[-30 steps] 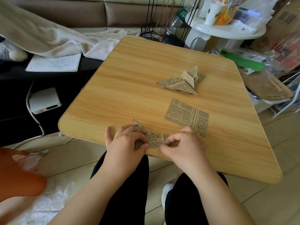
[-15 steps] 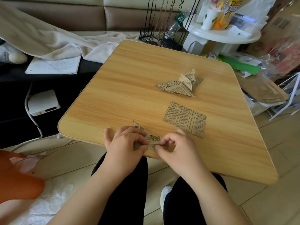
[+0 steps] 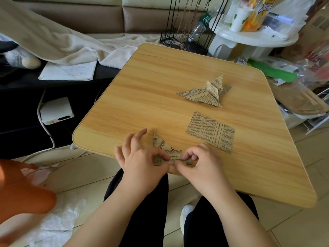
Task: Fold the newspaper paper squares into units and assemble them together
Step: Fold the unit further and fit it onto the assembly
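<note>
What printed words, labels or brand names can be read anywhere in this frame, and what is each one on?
"Graphing Co": partial headline on the assembled folded newsprint units, cut off at the fold.
"Boston Amateur Ga": sideways column heading on the flat unfolded newsprint square, uncertain.
Small heading on the partly folded newsprint strip pinched by the left hand and right hand: too small.
Yellow snack bag logo: blurred.
Green bottle label: blurred.
Body text: illegible.

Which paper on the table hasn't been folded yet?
Look at the wooden table. To the right, between the folded pointy bundle farther back and the hands working at the near edge, lies the flat newspaper square. It alone has no creases.
</note>
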Action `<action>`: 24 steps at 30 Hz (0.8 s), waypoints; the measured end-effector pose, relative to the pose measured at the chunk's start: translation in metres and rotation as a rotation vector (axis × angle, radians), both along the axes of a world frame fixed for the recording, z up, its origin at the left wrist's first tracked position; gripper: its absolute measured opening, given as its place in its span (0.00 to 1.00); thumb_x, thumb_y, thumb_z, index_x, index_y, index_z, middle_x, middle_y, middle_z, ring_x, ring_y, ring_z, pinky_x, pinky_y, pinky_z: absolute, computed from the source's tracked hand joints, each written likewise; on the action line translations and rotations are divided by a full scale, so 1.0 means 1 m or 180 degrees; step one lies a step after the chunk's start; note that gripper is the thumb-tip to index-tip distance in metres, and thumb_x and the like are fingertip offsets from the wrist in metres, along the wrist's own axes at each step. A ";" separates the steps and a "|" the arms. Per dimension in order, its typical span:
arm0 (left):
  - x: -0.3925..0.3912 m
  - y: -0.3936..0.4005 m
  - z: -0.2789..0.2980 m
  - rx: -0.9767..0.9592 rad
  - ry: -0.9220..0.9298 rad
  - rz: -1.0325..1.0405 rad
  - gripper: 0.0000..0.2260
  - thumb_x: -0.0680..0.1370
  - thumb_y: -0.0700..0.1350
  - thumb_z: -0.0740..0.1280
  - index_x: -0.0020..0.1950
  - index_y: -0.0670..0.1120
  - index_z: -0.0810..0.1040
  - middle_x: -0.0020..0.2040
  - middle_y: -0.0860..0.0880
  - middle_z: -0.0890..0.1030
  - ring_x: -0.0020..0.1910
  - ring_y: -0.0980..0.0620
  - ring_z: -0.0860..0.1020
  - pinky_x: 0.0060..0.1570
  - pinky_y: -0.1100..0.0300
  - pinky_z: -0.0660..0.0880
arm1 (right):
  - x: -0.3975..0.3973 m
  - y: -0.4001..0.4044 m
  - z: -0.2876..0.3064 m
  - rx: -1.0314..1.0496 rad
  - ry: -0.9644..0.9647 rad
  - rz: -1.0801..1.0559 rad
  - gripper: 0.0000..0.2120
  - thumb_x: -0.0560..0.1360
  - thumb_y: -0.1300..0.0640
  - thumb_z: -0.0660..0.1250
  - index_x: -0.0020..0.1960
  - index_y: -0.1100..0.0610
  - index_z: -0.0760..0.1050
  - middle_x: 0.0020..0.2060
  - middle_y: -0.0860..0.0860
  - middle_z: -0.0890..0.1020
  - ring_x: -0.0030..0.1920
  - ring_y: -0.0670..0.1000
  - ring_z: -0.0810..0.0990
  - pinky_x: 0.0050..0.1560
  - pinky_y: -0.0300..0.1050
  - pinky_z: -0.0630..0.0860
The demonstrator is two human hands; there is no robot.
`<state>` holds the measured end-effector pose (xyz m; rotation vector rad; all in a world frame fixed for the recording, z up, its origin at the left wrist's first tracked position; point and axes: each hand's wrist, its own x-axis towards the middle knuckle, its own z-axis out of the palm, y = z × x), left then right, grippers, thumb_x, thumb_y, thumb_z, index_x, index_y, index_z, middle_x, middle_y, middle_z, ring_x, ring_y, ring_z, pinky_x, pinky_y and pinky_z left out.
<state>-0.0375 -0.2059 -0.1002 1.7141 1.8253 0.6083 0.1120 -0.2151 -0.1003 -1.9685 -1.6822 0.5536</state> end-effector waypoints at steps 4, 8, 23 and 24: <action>-0.011 -0.002 0.004 -0.0008 -0.0121 0.0018 0.16 0.69 0.49 0.73 0.32 0.69 0.73 0.74 0.62 0.53 0.74 0.57 0.42 0.69 0.54 0.32 | 0.000 0.000 0.000 -0.0047 -0.0041 0.0016 0.14 0.64 0.46 0.75 0.31 0.45 0.70 0.34 0.44 0.70 0.43 0.48 0.72 0.54 0.53 0.70; -0.017 -0.004 0.007 -0.0065 -0.0131 -0.0081 0.17 0.70 0.46 0.71 0.33 0.70 0.74 0.73 0.63 0.55 0.73 0.58 0.43 0.69 0.54 0.32 | 0.001 0.000 -0.001 -0.0035 -0.0007 0.0001 0.14 0.64 0.46 0.75 0.31 0.46 0.70 0.35 0.44 0.70 0.43 0.47 0.72 0.55 0.53 0.69; -0.008 -0.002 0.012 -0.0321 -0.0008 0.0158 0.09 0.67 0.53 0.73 0.31 0.65 0.75 0.71 0.63 0.59 0.73 0.56 0.45 0.70 0.49 0.33 | -0.013 0.002 0.004 -0.0326 -0.0501 -0.0063 0.16 0.63 0.38 0.71 0.38 0.47 0.70 0.39 0.40 0.67 0.55 0.47 0.69 0.53 0.47 0.61; -0.007 -0.001 0.011 -0.0307 0.0001 0.0182 0.10 0.66 0.52 0.74 0.31 0.65 0.75 0.71 0.63 0.60 0.73 0.55 0.45 0.70 0.49 0.34 | -0.013 0.004 0.005 -0.0378 -0.0525 -0.0058 0.16 0.63 0.38 0.71 0.39 0.47 0.70 0.40 0.40 0.66 0.56 0.47 0.68 0.52 0.47 0.60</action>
